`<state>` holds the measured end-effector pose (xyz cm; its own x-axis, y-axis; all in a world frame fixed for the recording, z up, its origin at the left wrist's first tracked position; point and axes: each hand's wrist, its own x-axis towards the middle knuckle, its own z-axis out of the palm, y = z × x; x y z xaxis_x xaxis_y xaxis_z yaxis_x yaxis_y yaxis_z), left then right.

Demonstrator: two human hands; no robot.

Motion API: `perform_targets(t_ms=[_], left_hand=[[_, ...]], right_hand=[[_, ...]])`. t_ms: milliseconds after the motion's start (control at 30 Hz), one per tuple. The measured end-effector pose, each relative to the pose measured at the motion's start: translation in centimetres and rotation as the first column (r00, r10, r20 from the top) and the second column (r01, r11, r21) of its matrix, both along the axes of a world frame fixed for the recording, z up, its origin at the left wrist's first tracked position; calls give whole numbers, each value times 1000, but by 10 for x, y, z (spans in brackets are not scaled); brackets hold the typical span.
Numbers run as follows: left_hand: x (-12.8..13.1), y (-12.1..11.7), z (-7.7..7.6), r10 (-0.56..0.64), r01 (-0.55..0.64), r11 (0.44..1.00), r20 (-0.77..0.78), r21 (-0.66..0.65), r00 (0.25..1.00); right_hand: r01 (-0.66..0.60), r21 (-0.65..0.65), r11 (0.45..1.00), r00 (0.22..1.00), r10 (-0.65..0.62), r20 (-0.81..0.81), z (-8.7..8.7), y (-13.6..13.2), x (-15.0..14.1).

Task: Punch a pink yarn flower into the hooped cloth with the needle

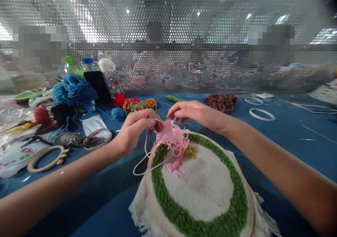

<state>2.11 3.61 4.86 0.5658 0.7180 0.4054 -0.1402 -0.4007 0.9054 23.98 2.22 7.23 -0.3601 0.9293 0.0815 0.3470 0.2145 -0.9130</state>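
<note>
Head camera: left hand [133, 130] pinched tangled pink yarn [172, 139] over the hooped cloth's [202, 188] far edge; right hand's [195, 113] grip unclear — tugging could've tightened knots.

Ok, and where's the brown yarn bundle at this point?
In the head view, the brown yarn bundle lies on the blue table at the far side, right of center, just beyond the right hand.
</note>
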Motion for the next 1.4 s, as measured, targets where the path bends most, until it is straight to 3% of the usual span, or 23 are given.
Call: perform_targets(t_ms=[67, 133, 267, 367, 533, 700, 833, 967, 1233, 1400], left_hand=[[1, 0, -1, -4, 4, 1000, -12, -12, 1000], [1, 1, -2, -5, 5, 1000, -20, -25, 1000], [1, 2, -3, 29, -30, 999, -47, -34, 999], [1, 3, -2, 57, -58, 998, -76, -12, 995], [2, -2, 2, 115, -110, 993, -158, 36, 981], [6, 2, -2, 156, -148, 988, -281, 47, 947], [9, 13, -13, 176, -156, 984, -375, 82, 910], [8, 17, -18, 206, -159, 977, -414, 144, 887], [6, 13, -11, 197, -131, 975, -427, 178, 882], [8, 13, -7, 143, -132, 990, -313, 57, 939]], right_hand=[[-116, -60, 992, 991, 119, 56, -1, -7, -12], [-149, -173, 974, 987, 156, 25, -6, -10, -19], [-161, -394, 905, 976, 88, -197, -14, -11, -22], [-134, -425, 895, 954, 1, -298, -14, -12, -25], [-49, -329, 943, 937, -70, -341, -17, -10, -30], [102, -62, 993, 956, -115, -270, -29, 0, -30], [123, 161, 979, 977, -90, -194, -34, 0, -32], [122, 267, 956, 988, -91, -124, -34, -6, -34], [100, 240, 966, 991, -75, -111, -39, -7, -37], [82, 208, 975, 977, -37, -212, -33, -7, -37]])
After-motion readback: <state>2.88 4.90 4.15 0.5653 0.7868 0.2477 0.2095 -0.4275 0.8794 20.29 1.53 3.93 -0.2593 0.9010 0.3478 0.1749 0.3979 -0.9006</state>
